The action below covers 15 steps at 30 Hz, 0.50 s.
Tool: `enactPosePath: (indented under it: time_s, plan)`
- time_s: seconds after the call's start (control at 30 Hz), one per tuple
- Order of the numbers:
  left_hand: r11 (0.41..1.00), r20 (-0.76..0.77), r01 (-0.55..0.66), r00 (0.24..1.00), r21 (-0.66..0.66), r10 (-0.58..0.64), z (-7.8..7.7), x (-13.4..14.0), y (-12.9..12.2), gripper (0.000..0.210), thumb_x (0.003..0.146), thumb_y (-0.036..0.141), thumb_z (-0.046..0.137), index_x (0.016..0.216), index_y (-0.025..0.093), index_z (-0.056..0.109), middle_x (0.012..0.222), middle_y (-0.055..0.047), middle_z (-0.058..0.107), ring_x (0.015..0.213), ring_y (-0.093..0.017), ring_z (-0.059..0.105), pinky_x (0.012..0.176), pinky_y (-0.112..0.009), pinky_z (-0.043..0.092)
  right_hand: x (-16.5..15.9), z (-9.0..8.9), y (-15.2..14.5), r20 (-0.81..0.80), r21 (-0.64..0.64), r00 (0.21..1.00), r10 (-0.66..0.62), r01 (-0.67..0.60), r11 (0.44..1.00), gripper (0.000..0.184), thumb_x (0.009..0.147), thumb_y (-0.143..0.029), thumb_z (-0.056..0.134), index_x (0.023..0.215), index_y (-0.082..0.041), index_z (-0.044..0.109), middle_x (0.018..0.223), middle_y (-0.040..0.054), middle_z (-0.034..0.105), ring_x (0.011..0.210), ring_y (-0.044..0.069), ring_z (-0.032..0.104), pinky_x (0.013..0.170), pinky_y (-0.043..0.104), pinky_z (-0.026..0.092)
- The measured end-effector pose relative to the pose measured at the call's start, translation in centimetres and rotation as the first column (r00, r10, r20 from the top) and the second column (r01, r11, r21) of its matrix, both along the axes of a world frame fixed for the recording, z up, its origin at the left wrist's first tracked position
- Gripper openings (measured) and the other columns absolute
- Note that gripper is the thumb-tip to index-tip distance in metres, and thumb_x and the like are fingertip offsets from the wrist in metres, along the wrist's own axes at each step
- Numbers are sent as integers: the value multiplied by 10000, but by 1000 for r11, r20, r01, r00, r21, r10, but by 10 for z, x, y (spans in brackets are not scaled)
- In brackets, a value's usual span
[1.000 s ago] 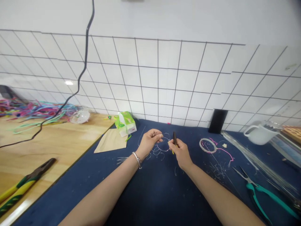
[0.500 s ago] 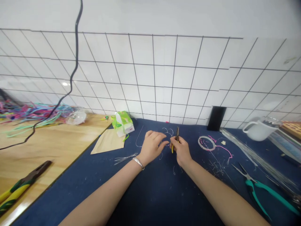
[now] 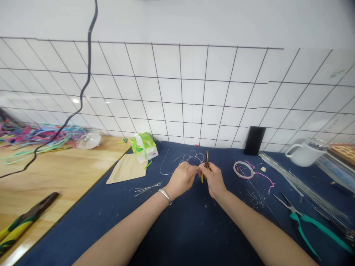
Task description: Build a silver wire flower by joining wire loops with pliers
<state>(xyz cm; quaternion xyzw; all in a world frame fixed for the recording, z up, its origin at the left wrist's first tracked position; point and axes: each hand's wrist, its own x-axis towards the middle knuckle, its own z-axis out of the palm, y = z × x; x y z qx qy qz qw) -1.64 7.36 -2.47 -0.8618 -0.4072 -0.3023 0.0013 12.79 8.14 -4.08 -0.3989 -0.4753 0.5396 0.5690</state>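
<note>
My right hand is wrapped round small pliers with dark jaws pointing up and a yellow handle. A thin wire shape with flower-like loops shows just beyond my fingertips. My left hand, with a silver bangle at the wrist, is closed in a pinch on this wire shape, its fingertips meeting those of the right hand. The exact pinch point is hidden behind the fingers. A long bent wire runs out to the left of the loops.
Cut wires and a beige cloth with a green tissue pack lie left. To the right are a clear ring dish, teal pliers, a wire bundle and a white mug. Yellow-green pliers lie far left.
My left hand has gone from spread fingers to a pinch, moving right to meet the right hand. More of the wire loops now shows above the hands. The pliers stay in my right hand.
</note>
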Motion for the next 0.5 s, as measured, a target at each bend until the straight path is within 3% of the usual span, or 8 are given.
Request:
enactPosePath:
  time_s: [0.5]
  plan:
    - [1000,-17,2,1000,9,-2,2,0,-1,229,850,76,364,850,156,579,743,-62,602,733,-187,521,758,-352,386,-1,1,-4,-25,5,1000,-2,2,1000,167,754,-333,589,746,-169,556,620,-19,526,558,100,471,519,225,360]
